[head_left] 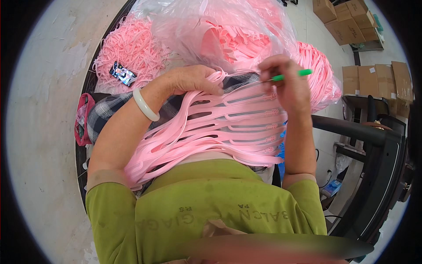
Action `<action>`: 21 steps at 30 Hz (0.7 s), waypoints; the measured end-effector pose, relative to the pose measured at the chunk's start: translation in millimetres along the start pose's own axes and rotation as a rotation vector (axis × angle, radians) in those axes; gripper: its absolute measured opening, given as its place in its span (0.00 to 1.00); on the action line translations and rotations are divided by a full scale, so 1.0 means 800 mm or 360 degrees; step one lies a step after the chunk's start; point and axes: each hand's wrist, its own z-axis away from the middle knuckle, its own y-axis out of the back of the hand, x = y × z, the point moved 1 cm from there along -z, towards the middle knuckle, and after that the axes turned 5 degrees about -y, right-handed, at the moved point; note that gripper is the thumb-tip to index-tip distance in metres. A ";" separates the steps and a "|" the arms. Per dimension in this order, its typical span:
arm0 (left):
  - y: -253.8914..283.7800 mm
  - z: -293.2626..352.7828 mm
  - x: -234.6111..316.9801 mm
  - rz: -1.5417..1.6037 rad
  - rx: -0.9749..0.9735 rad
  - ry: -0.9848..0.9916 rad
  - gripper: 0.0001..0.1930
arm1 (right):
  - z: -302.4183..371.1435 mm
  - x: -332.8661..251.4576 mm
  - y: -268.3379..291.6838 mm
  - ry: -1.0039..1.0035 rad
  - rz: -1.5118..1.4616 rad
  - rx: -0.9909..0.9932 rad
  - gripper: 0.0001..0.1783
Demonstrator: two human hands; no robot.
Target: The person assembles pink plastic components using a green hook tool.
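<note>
A pale, scuffed floor (48, 110) spreads around the seated person, most of it showing on the left. The person wears a green shirt (220, 193) with short sleeves and faded lettering across the front. At the right edge stands a black metal frame (351, 130), its thick tube reaching in toward the right forearm. Cardboard boxes (373, 79) stand behind it, with more stacked in the far right corner.

Beyond the hands, a clear plastic bag (189, 31) lies crumpled over a mass of pink pieces. To its right, a rounded pink bundle (314, 75) sits partly in clear plastic, and to its left lies a loose pile of thin pink strips (136, 44).

The pink straps (206, 127), joined side by side with long slots between them, lie across the lap, just in front of the shirt and between the forearms. Under and beyond them is a dark checked cloth (107, 116).

The left hand (193, 81) grasps a looped end of the straps between thumb and fingers at their far edge. The right hand (285, 79) is closed around a green-handled tool (304, 72), whose thin shaft points left over the far right part of the straps; whether its tip touches them, I cannot tell. A lit phone (123, 73) rests on the pile of strips, and a pale bangle (145, 105) circles the left wrist.
</note>
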 end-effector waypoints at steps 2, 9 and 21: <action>-0.001 0.005 0.000 -0.0246 -0.0047 -0.0121 0.14 | 0.000 0.005 -0.022 -0.0045 -0.0004 -0.0099 0.20; 0.003 0.019 0.011 -0.0557 0.0148 -0.0183 0.10 | 0.001 0.017 -0.028 -0.0084 0.0260 -0.0179 0.15; -0.005 0.017 0.011 -0.0917 0.0280 -0.0221 0.17 | -0.003 0.016 -0.021 0.0030 0.0654 -0.0230 0.09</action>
